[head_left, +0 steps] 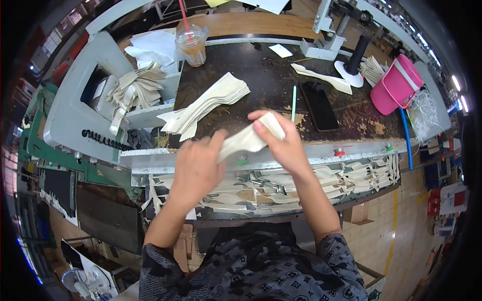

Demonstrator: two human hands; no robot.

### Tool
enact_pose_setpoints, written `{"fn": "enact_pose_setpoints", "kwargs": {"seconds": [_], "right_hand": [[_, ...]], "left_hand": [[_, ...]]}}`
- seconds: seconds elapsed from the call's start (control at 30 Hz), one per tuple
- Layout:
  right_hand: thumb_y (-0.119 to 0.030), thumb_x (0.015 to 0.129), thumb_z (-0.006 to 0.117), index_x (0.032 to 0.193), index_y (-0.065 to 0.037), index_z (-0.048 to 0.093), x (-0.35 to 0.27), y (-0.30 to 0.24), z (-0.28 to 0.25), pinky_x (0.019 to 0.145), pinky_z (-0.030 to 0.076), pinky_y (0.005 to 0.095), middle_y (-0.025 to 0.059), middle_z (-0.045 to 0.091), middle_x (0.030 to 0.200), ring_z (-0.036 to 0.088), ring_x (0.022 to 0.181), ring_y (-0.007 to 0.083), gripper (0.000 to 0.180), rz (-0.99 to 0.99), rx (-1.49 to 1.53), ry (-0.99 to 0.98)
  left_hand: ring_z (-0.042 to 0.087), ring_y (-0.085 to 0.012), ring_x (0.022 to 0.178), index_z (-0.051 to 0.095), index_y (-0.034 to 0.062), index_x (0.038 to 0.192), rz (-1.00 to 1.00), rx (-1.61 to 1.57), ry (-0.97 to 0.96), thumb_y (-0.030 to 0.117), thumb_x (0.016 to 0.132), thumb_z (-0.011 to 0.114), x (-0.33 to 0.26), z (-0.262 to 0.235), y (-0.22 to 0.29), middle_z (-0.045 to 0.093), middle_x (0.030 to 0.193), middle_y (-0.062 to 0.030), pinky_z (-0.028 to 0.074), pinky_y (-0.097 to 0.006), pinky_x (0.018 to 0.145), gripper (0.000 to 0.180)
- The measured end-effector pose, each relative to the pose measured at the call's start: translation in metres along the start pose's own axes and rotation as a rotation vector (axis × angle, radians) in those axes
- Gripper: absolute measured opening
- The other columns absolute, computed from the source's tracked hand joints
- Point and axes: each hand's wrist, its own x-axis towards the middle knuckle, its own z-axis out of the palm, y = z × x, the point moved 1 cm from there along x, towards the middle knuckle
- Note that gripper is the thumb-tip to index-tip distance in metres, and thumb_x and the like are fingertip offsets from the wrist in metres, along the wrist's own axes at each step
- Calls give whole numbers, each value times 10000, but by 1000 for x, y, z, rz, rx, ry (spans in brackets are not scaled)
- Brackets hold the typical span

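In front of my chest, both hands hold a cream cut-out piece (246,143) of thin sheet material with flared ends, perhaps several layers thick. My right hand (283,145) grips its right end, thumb on top and fingers behind. My left hand (197,168) is closed at its left end, slightly blurred, and hides that end. Just beyond, a fanned stack of similar cream pieces (211,103) lies on the dark worn board (256,65). Below my hands, a tray holds cream offcut sheets (331,183) with cut-out gaps, and a metal cutting die (268,186) rests among them.
Right of centre lie a black phone (320,106), a pale green pen (294,103) and another cream piece (324,79). A pink bucket (394,88) stands far right. A plastic drink cup (193,47) with a straw stands back left, near more bundled pieces (135,90).
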Motion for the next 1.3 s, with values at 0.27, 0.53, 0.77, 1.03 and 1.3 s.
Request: {"fn": "enact_pose_setpoints", "kwargs": {"seconds": [0.27,0.53,0.77,1.03,1.3], "right_hand": [[-199,900,856,1367,-59,668,48,9,-26,988,555,481,226,717,1252,692,1168,408,522,-239,-1011,205],[-104,955,754,1186,-48,739,25,3,-38,1130,504,511,178,656,1453,608,1351,409,239,-475,-1010,-167],[-109,976,739,1201,-55,739,45,13,-51,1118,534,491,199,681,1437,638,1330,405,232,-379,-1009,-242],[-126,956,760,1150,-37,769,85,30,-19,1063,561,484,204,716,1370,677,1250,424,213,-444,-994,-192],[-176,942,784,1168,-94,816,95,48,-10,1024,561,477,155,762,1269,701,1179,377,242,-564,-1041,-7]], "left_hand": [[652,-406,1192,627,52,1441,189,19,49,286,816,905,33,-18,-20,643,1297,-193,488,-490,1084,723],[685,-440,1124,655,122,1396,4,11,150,201,909,830,83,-32,-52,726,1178,-202,549,-488,982,523],[687,-483,1184,548,105,1490,-58,-23,-166,56,889,824,138,6,-69,735,1223,-283,545,-527,1017,664],[680,-473,1238,561,87,1495,76,9,-260,16,824,836,195,17,-88,728,1288,-269,549,-496,1061,729],[677,-428,1264,574,91,1507,167,-22,-319,56,804,837,220,22,-82,723,1309,-253,549,-484,1068,751]]}}
